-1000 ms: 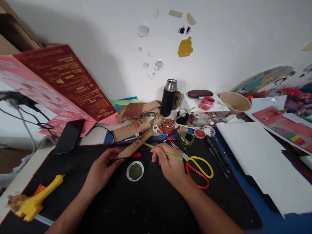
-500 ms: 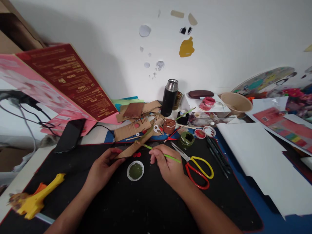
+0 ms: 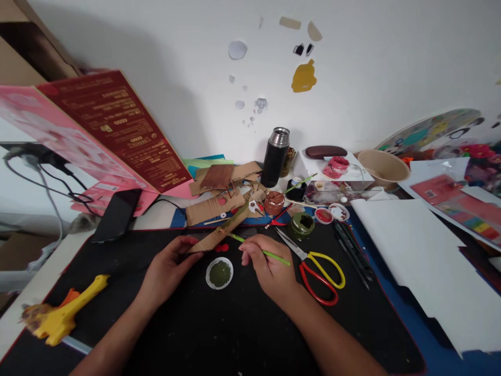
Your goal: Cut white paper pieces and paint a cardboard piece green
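My left hand [image 3: 168,269] grips the lower end of a cardboard strip [image 3: 211,239], whose upper part is coated green. Pinched in my right hand [image 3: 270,263] is a bright green paintbrush [image 3: 276,257], its tip at the strip's middle. Between the hands, on the black mat [image 3: 219,334], lies a white lid of green paint [image 3: 219,273]. Two small red discs [image 3: 222,248] sit just above that lid. An open jar of green paint [image 3: 301,225] stands beyond my right hand, beside scissors [image 3: 309,261] with one yellow and one red handle.
A yellow glue gun [image 3: 70,313] and a black phone [image 3: 117,215] lie on the left. Cardboard scraps [image 3: 211,206], a black flask [image 3: 274,159] and a brown paint jar [image 3: 274,201] are at the back. White paper [image 3: 415,250] and dark pens [image 3: 352,250] lie on the right.
The whole view has shifted slightly, with things appearing a little further right. Both hands keep their holds, and the brush tip stays near the strip's middle.
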Action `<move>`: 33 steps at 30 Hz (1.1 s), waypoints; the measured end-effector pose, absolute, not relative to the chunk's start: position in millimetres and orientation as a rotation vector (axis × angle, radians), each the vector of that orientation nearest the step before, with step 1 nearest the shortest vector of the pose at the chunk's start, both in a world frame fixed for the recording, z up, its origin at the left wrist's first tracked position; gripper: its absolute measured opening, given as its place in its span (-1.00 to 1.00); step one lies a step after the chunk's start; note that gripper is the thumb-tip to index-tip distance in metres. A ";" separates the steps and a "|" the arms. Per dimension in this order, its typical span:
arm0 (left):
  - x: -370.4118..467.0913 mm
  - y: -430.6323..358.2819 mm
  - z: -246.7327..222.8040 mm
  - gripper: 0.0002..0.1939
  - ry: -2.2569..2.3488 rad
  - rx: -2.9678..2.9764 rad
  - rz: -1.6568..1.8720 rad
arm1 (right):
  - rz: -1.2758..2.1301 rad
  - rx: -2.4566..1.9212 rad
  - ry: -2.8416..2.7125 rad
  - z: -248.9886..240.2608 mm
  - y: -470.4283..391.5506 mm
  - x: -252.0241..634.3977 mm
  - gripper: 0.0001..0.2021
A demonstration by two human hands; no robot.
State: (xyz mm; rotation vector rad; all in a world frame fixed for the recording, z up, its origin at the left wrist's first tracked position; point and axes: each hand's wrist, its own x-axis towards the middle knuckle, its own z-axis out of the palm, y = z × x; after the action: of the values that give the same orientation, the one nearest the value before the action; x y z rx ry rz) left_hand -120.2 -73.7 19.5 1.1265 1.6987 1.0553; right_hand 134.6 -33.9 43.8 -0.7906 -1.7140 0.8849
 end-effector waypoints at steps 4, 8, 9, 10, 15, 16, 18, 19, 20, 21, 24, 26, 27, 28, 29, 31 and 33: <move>-119.6 -73.0 19.8 -0.46 1.712 1.137 1.063 | 0.886 -0.849 -1.664 42.2 -32.2 136.8 -0.72; -120.3 -73.0 18.3 -0.46 1.689 1.131 1.035 | 0.894 -0.757 -1.721 43.2 -34.3 133.0 -0.73; -120.7 -73.1 17.6 -0.45 1.683 1.131 1.027 | 0.896 -0.738 -1.736 43.7 -34.7 132.1 -0.74; -121.1 -73.2 16.9 -0.45 1.681 1.132 1.029 | 0.895 -0.729 -1.745 44.1 -34.8 131.7 -0.74; -122.0 -73.4 14.1 -0.48 1.697 1.152 1.063 | 0.884 -0.823 -1.678 43.8 -32.2 135.1 -0.74; -121.8 -73.4 14.4 -0.48 1.695 1.149 1.065 | 0.888 -0.837 -1.664 43.7 -32.1 135.6 -0.74; -121.2 -73.4 15.9 -0.46 1.691 1.142 1.064 | 0.897 -0.824 -1.670 43.8 -33.2 135.0 -0.74; -120.8 -73.4 17.0 -0.46 1.691 1.140 1.056 | 0.901 -0.799 -1.691 44.1 -34.1 134.0 -0.74; -120.5 -73.4 18.3 -0.45 1.694 1.141 1.043 | 0.903 -0.771 -1.718 44.5 -35.3 132.8 -0.74; -120.2 -73.3 19.5 -0.44 1.697 1.143 1.029 | 0.905 -0.744 -1.745 45.1 -36.3 131.7 -0.74; -119.9 -73.0 21.8 -0.42 1.700 1.150 1.008 | 0.892 -0.713 -1.777 46.2 -37.1 130.6 -0.75; -120.1 -72.7 21.5 -0.41 1.707 1.147 1.029 | 0.876 -0.759 -1.744 46.0 -35.5 132.7 -0.74; -120.3 -72.6 21.0 -0.42 1.712 1.146 1.038 | 0.872 -0.792 -1.722 45.5 -34.2 134.3 -0.74; -120.5 -72.6 20.4 -0.42 1.718 1.145 1.044 | 0.868 -0.825 -1.701 45.0 -32.9 136.1 -0.73; -120.7 -72.6 19.9 -0.43 1.722 1.144 1.045 | 0.867 -0.852 -1.684 44.4 -31.8 137.6 -0.74; -121.0 -72.8 19.1 -0.45 1.723 1.148 1.030 | 0.869 -0.876 -1.662 43.4 -30.5 139.4 -0.74; -121.0 -72.9 19.2 -0.46 1.724 1.153 1.029 | 0.880 -0.867 -1.664 43.1 -30.9 139.0 -0.74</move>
State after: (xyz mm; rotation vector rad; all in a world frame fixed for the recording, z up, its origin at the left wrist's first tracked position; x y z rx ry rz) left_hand -121.0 -72.9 19.2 1.1533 1.7243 1.0294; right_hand 139.0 -30.9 43.1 -0.8667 -1.6637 0.8796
